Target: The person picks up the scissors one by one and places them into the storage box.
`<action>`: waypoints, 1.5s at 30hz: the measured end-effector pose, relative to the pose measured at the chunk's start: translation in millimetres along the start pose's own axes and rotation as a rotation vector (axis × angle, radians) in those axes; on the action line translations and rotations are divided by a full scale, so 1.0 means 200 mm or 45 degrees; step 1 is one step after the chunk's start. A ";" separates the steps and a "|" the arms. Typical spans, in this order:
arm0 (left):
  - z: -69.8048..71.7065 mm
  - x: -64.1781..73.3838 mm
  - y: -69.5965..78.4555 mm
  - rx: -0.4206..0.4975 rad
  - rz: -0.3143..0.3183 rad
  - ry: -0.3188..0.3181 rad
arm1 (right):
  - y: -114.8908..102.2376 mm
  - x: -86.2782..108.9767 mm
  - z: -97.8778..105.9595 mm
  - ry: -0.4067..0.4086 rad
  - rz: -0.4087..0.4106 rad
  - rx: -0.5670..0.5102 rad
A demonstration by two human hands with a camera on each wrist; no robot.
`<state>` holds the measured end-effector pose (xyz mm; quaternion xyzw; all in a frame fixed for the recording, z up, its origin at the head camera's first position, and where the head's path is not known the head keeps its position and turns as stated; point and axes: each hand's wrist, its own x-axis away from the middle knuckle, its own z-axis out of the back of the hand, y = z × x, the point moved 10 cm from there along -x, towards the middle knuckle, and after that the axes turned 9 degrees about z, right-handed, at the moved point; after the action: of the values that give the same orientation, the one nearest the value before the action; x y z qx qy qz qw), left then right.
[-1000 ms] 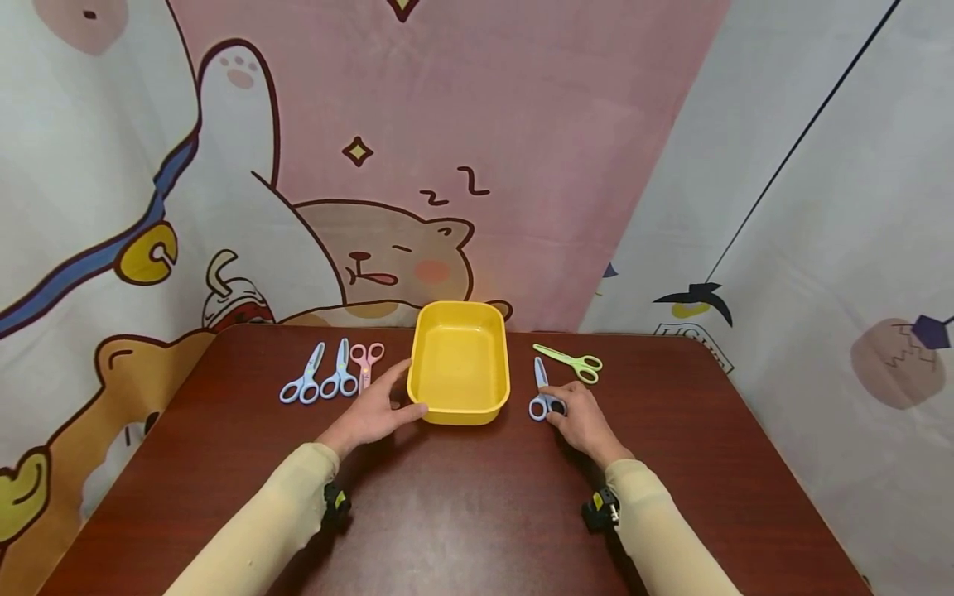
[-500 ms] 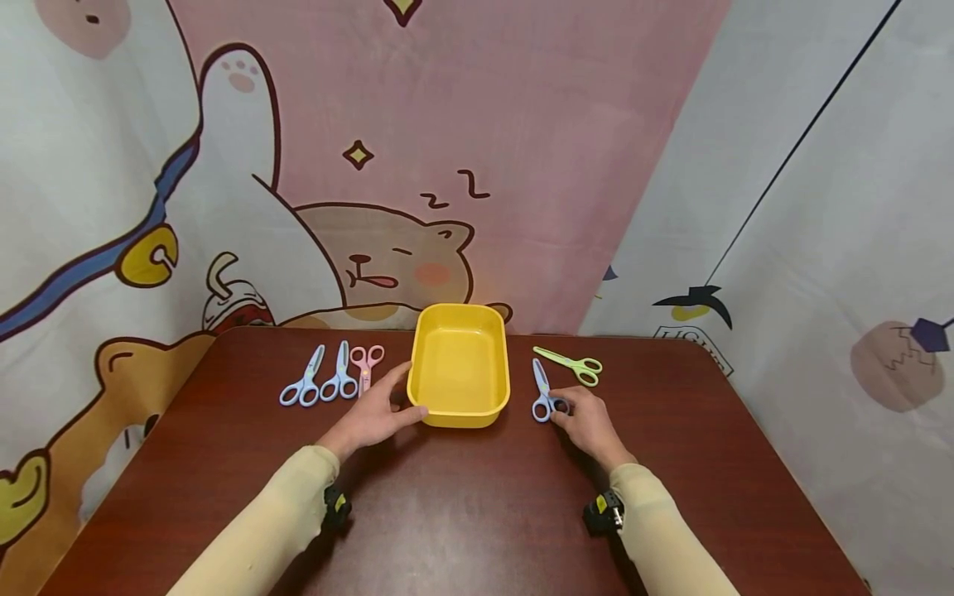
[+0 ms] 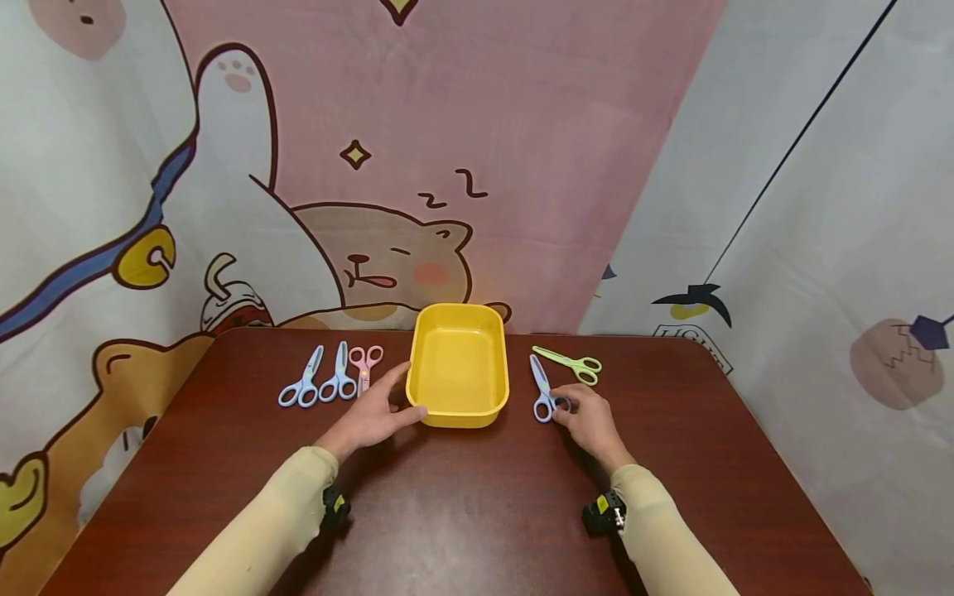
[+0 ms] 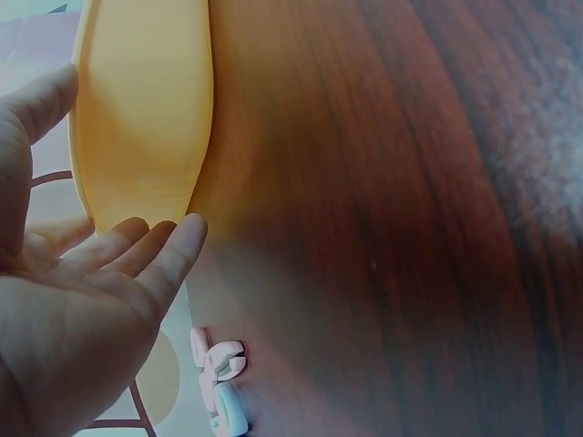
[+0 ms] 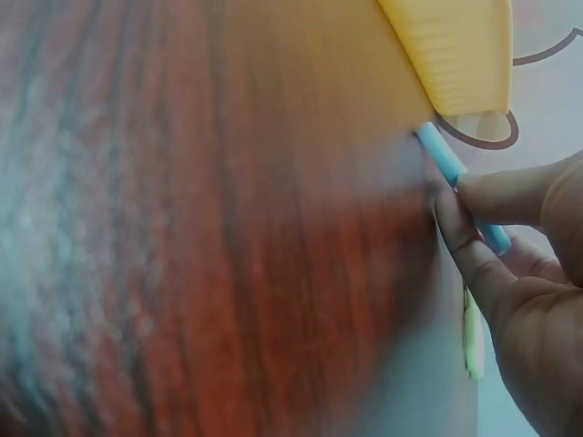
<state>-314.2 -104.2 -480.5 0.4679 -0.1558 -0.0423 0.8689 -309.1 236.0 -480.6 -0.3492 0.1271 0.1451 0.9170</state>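
Note:
In the head view a yellow plastic bin (image 3: 458,420) stands at the middle of the table. My left hand (image 3: 375,411) rests against its left side, fingers spread along the wall and thumb at the near corner. The left wrist view shows that hand (image 4: 100,282) with fairly straight fingers touching the bin (image 4: 146,109). To the right of the bin, my right hand (image 3: 586,418) pinches a handle of blue scissors (image 3: 540,377), whose tip points away from me. Thumb and fingers of the right hand (image 5: 519,246) meet on the blue handle (image 5: 442,153) in the right wrist view.
Light green scissors (image 3: 570,360) lie just behind my right hand. Left of the bin are two blue scissors (image 3: 304,381) and pink scissors (image 3: 365,364), partly behind my left hand. The brown table (image 3: 462,513) ends at a patterned cloth backdrop (image 3: 551,165).
My right hand has shifted slightly right with the scissors' handle, and the scissors have turned a little, tip to the left. The left hand and bin have kept their places.

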 end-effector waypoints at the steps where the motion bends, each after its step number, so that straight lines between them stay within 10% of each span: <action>1: 0.00 0.00 0.00 -0.002 -0.003 0.001 | 0.00 0.00 0.00 0.007 -0.002 -0.008; 45: 0.00 0.01 0.00 -0.033 0.010 0.015 | -0.12 -0.01 0.07 0.112 0.062 -0.177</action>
<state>-313.0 -104.4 -479.3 0.4564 -0.1518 -0.0381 0.8759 -300.7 228.6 -455.8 -0.4147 0.1651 0.1602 0.8804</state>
